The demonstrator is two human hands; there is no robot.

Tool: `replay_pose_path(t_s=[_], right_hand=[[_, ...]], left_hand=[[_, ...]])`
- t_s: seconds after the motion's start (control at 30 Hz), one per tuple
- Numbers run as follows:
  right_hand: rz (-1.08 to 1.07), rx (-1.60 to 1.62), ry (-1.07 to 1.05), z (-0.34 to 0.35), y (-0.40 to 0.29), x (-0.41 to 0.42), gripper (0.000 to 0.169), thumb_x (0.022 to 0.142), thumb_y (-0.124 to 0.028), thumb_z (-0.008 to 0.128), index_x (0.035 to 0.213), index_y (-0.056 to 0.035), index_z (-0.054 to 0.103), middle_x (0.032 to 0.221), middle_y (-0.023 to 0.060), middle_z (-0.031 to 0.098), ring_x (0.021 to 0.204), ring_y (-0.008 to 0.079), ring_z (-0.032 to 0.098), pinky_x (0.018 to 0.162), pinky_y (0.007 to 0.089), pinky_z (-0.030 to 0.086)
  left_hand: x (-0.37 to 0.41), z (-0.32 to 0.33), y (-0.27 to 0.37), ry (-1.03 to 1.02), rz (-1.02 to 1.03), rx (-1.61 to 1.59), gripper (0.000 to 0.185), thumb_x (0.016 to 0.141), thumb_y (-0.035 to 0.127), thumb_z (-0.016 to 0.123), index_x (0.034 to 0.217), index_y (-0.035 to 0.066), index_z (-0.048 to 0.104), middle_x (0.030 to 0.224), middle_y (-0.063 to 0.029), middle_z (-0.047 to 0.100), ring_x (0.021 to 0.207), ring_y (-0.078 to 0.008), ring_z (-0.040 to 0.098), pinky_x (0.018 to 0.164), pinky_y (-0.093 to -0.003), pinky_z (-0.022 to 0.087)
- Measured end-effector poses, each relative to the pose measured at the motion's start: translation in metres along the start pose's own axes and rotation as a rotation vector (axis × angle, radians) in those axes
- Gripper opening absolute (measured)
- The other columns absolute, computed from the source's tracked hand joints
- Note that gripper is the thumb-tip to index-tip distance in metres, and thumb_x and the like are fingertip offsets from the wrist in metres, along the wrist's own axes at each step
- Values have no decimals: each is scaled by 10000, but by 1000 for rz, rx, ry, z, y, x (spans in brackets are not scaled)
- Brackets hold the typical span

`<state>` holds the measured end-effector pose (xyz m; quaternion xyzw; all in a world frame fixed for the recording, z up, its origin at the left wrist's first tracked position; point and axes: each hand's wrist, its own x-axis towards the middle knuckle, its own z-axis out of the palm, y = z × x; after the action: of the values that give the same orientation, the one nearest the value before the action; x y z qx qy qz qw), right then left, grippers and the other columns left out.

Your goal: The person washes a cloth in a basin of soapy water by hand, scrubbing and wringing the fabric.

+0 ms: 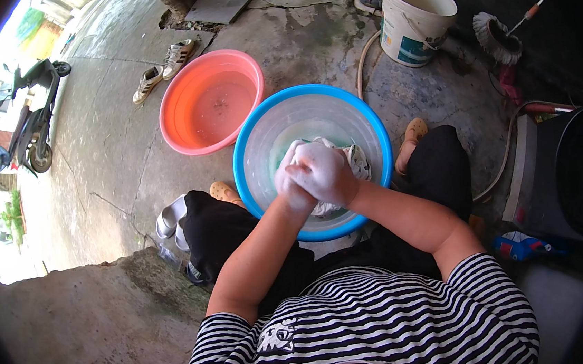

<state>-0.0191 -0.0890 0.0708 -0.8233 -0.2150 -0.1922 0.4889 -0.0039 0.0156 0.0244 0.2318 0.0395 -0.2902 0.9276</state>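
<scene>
A plastic basin with a blue rim (382, 131) stands on the ground between my feet. White wet cloth (358, 163) with some dark marks lies in it, in soapy water. Foam coats both my hands, which press together over the basin's middle. My left hand (289, 178) and my right hand (326, 172) are closed, knuckles against each other, on bunched cloth that shows beyond and below them. The foam and fingers hide the part between the palms.
A pink basin (255, 65) of cloudy water touches the blue rim at upper left. Sneakers (176, 58) and grey slippers (171, 217) lie leftward. A white bucket (398, 42), a hose (363, 66), a brush (497, 36) and a dark front-loading machine (540, 170) stand rightward.
</scene>
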Motion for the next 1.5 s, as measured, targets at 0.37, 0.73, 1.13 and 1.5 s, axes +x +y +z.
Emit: replay_pose_path(t_s=[0.37,0.73,1.13,1.5], right_hand=[[174,-163,2,9,25,3,228,840,-251,537,690,-81,561,633,144,564,609,353,566,546,399,457],[298,-125,-74,8,18,5,268,863,-297,479,750,-79,587,690,142,601,641,340,588,587,418,473],[-49,-165,-32,10,15,-7,199,832,-256,556,747,-79,589,638,110,588,575,291,588,530,385,481],[508,-185,-78,-2,30,19,320,873,-329,460,714,-63,540,704,172,560,713,401,532,607,457,420]], left_hand=[[2,15,-2,342,-144,-5,350,938,352,390,1067,62,535,1048,-91,601,963,-228,580,878,-371,459],[3,2,-5,157,-27,88,315,930,316,421,1076,58,528,1066,-98,588,979,-226,572,877,-368,460],[7,-25,-3,82,-167,-256,368,903,355,423,1023,27,537,972,-134,592,909,-263,582,808,-372,474],[7,23,-8,224,-112,-50,283,954,290,382,1102,91,517,1072,-53,586,970,-177,570,855,-309,454]])
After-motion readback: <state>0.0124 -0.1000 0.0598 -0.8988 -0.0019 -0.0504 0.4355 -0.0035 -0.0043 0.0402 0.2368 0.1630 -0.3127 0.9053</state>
